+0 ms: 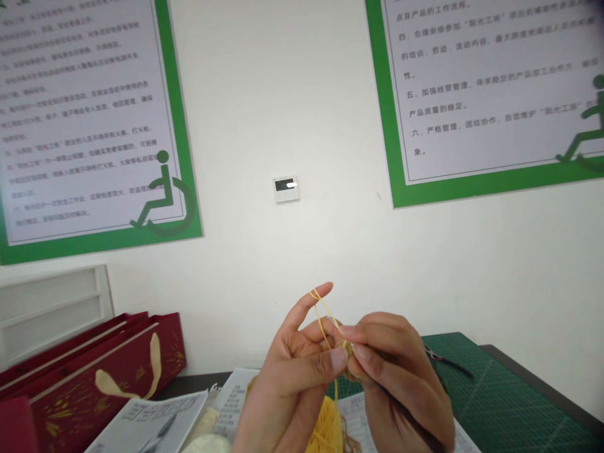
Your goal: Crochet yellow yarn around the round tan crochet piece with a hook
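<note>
My left hand (pixel 302 362) pinches a small yellow crocheted piece (pixel 348 358) between thumb and fingers. Its raised index finger carries a loop of yellow yarn (pixel 324 314) that runs down to the piece. Close against it on the right, my right hand (pixel 401 371) grips a thin crochet hook (pixel 334 322), whose metal tip shows by the yarn; its dark handle lies along the palm. Most of the small piece is hidden by the fingers. Below and between the hands sits a yellow yarn ball (pixel 327 428), partly covered by my left hand.
Dark red gift bags (pixel 113 377) stand at the left, beside printed papers (pixel 155 421). A green cutting mat (pixel 500 396) with pliers (pixel 448 362) on it lies at the right. Behind is a white wall with two green-framed posters (pixel 182 126) and a small panel (pixel 285 189).
</note>
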A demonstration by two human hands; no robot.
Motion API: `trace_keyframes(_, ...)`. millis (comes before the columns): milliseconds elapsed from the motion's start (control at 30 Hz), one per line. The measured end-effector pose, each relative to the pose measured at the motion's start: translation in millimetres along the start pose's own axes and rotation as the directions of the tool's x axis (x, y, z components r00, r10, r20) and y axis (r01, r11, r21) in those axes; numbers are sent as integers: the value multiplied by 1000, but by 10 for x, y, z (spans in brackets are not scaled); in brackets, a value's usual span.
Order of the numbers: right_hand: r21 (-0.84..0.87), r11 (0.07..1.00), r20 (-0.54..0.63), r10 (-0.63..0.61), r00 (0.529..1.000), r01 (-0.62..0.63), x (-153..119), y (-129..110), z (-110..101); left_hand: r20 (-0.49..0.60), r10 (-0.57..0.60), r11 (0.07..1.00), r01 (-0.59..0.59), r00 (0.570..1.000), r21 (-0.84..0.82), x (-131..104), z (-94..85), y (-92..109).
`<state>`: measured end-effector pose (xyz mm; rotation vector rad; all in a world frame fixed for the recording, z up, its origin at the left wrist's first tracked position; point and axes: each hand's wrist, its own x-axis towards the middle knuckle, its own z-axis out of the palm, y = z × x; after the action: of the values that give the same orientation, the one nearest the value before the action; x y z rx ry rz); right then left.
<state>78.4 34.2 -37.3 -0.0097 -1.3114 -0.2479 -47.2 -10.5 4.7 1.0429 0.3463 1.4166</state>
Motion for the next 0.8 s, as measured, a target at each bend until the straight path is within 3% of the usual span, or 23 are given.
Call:
trace_keyframes(100,-163,986,68,-16,998,27,-66,11,-149,-49,-30,998,28,998,-48,-17,67,-60)
trace_keyframes(233,-202,979,4,-2,1000,3,-108,56,-225,-45,-68,996,66,997,-52,-18,149,-124)
trace_keyframes(367,-28,999,-54,-20,998,18,-16,61,-98,-38,23,999,-22,999,32,-2,150,-91)
trace_keyframes(500,153,985,-41,83,996,-75,107,28,-19,-33,19,996,-16,999,85,5,140,-51)
trace_keyframes(600,18,999,39,34,999,-35,122,1,-53,-98,168,971,-148,981,186,-12,189,-61)
trace_keyframes(700,-120,992,-30,42,999,-45,58,-9,-88,-147,261,944,-220,954,247,-31,236,-82)
trace_keyframes(767,-97,989,-131,99,986,-112,5,5,-84,-130,177,968,-148,976,203,-29,227,-86)
trace_keyframes(800,-82,993,-111,80,991,-90,-13,18,-72,-106,108,983,-90,989,163,-23,209,-84)
